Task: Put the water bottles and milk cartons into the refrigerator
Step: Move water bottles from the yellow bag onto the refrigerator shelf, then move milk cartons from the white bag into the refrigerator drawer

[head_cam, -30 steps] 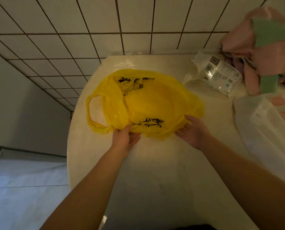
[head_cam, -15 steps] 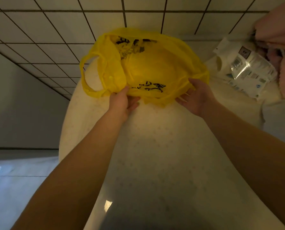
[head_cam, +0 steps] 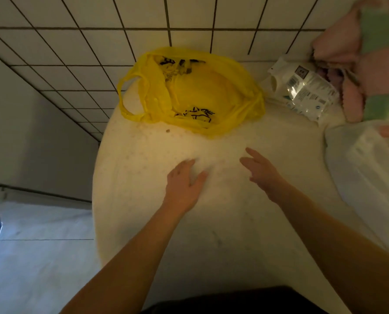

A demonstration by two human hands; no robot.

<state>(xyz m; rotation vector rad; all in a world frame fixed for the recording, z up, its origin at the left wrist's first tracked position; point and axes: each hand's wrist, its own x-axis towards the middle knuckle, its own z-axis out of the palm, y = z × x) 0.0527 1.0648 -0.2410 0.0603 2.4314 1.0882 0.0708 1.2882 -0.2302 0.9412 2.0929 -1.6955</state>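
Note:
A yellow plastic bag (head_cam: 195, 94) with black print lies flat and slack at the far left of the pale counter (head_cam: 166, 223), against the tiled wall. No water bottle or milk carton shows in this view. My left hand (head_cam: 184, 182) hovers over the counter below the bag, fingers spread and holding nothing. My right hand (head_cam: 261, 171) is beside it, fingers loosely extended, also holding nothing. Both hands are apart from the bag.
A crumpled clear and white wrapper (head_cam: 302, 89) lies right of the bag. Pink and green cloths (head_cam: 370, 53) pile at the top right. A translucent white bag (head_cam: 368, 168) sits at the right edge. The counter's rounded left edge drops to the floor (head_cam: 37, 257).
Both hands have let go of the yellow bag's near edge and drawn back toward me. The bag stays by the wall.

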